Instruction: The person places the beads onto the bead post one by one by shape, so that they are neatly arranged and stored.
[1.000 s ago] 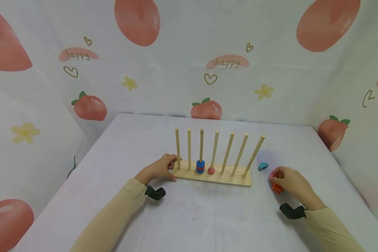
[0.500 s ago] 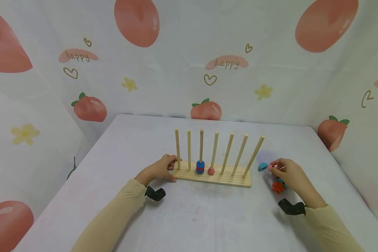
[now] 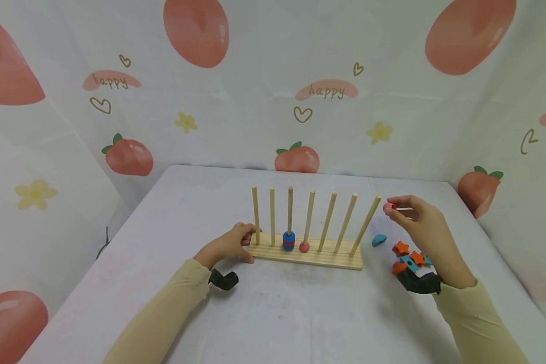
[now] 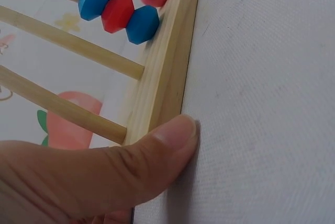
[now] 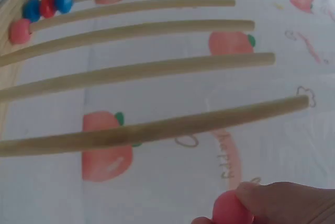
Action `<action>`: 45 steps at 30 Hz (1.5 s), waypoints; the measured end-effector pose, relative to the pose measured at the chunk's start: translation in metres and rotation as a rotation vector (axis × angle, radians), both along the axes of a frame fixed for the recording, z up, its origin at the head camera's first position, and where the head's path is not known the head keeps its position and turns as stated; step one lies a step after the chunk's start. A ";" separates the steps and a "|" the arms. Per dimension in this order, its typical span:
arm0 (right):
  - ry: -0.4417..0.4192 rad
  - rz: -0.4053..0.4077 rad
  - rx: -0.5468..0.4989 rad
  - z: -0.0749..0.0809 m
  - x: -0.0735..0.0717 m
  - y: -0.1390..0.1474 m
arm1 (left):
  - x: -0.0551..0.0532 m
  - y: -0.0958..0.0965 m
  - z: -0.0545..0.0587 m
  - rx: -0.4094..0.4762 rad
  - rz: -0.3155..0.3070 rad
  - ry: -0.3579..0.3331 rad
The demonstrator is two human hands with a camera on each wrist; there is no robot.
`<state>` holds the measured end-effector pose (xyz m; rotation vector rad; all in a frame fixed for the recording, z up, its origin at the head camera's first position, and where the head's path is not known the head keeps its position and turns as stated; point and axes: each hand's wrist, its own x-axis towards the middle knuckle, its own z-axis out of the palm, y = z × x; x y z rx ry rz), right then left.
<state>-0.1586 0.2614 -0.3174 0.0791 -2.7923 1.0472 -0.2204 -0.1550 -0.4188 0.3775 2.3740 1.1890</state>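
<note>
The right hand [image 3: 423, 222] pinches a pink ball [image 3: 389, 208] at two o'clock from the wooden board [image 3: 323, 257], whose nine o'clock end the left hand [image 3: 231, 245] grips, and the ball could drop and roll away if the pinch gets loose.

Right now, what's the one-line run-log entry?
left hand: holds wooden base | right hand: pinches pink bead near rightmost peg | threaded: blue-red-blue stack, another pink bead
</note>
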 end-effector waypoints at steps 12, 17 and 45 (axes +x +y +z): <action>0.439 0.015 -0.342 0.041 0.014 -0.043 | -0.001 -0.002 -0.002 -0.002 -0.011 0.013; 0.579 0.178 -0.556 0.049 0.016 -0.066 | -0.001 -0.001 -0.001 -0.001 -0.011 0.007; 0.906 0.506 -0.558 -0.010 -0.035 -0.136 | -0.001 -0.001 -0.001 -0.011 -0.008 -0.014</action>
